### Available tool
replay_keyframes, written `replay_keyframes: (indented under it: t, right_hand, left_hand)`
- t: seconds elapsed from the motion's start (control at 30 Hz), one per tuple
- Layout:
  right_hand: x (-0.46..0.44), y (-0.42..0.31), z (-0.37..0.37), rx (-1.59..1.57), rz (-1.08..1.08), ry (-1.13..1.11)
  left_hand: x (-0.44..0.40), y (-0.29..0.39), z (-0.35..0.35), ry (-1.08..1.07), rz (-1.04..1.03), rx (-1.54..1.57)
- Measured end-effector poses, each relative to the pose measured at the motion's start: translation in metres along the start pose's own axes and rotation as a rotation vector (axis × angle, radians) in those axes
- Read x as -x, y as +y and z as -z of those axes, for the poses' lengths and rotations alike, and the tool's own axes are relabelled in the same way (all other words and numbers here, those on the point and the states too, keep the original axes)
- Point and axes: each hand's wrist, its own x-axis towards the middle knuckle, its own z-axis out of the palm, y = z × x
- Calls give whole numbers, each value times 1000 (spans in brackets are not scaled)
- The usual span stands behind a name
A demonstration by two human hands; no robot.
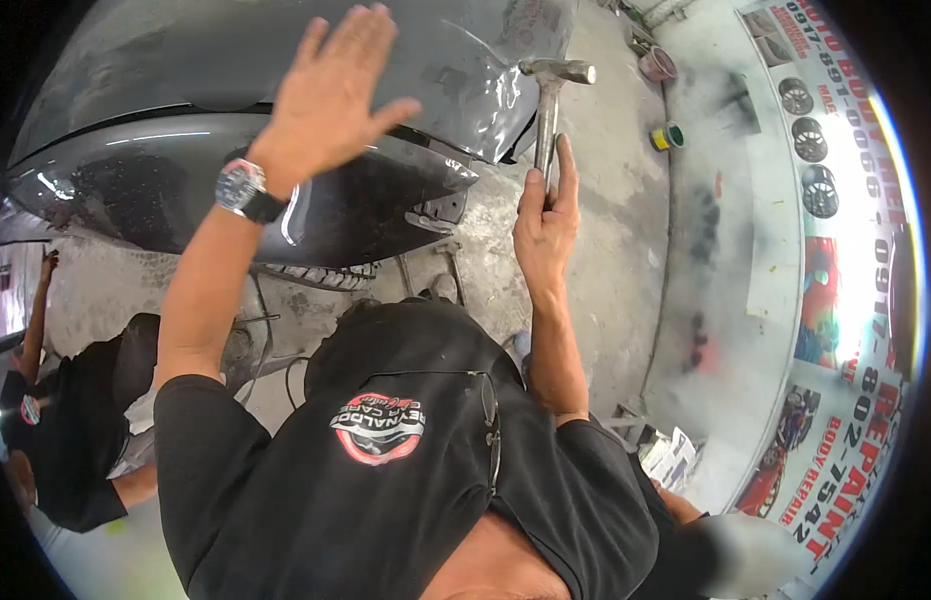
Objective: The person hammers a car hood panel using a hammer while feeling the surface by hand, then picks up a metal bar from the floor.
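My left hand (334,100) is open, fingers stretched out and palm down, over the dark grey car body panel (166,60). Whether the palm touches the surface I cannot tell. A wristwatch (244,187) with a black strap sits on that wrist. Below the hand runs a glossy dark bumper-like panel (96,185), its right end pointed and its inner edge exposed. My right hand (548,235) is closed around the handle of a metal hammer (548,120). The hammer points upward, its head beside the right edge of the car body.
A tyre (326,275) shows under the panel. A co-worker in a black shirt (71,450) is at the left; another person (686,555) is at lower right. A bucket (658,65) and a green can (669,137) stand along the postered wall (726,230).
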Motion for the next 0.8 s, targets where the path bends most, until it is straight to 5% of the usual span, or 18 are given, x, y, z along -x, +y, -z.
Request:
replay_keyframes:
  t: [0.2,0.43,0.67,0.73,0.8]
  right_hand:
    - [9,-13,-18,106,1,25]
    - [17,-11,-21,121,-63,53]
    - [28,-38,-30,-71,77,376]
    - [17,-26,-30,408,195,49]
    - [17,-32,-26,316,-20,1]
  left_hand:
    - [1,-75,38,62,107,43]
    - [3,-69,36,165,166,88]
    - [4,-69,35,186,151,69]
    - [4,-70,33,188,140,41]
    - [5,-71,31,188,127,45]
